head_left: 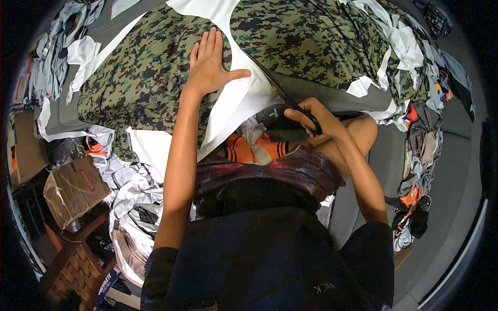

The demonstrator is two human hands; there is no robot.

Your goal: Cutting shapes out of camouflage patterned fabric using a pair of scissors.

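Observation:
My left hand [208,67] lies flat with its fingers stretched on green camouflage fabric [140,78]. Its thumb reaches over a white strip [234,101] that runs beside the printed part. In my right hand [317,120] are long dark scissors [282,94], their handles gripped by the fingers. The blades point up and to the left, along the edge of the white strip. Another camouflage piece [311,39] spreads beyond the scissors. Whether the blades are parted is hard to make out. Below the fabric, orange cloth with black stripes [277,149] shows near my lap.
Heaped white and grey cloth [137,192] hangs at the left, beside a taped cardboard box [78,189] and a woven brown chair [78,269]. White scraps [404,46] lie at the far right. Mixed clothes [423,150] line the grey seat [451,171] on the right.

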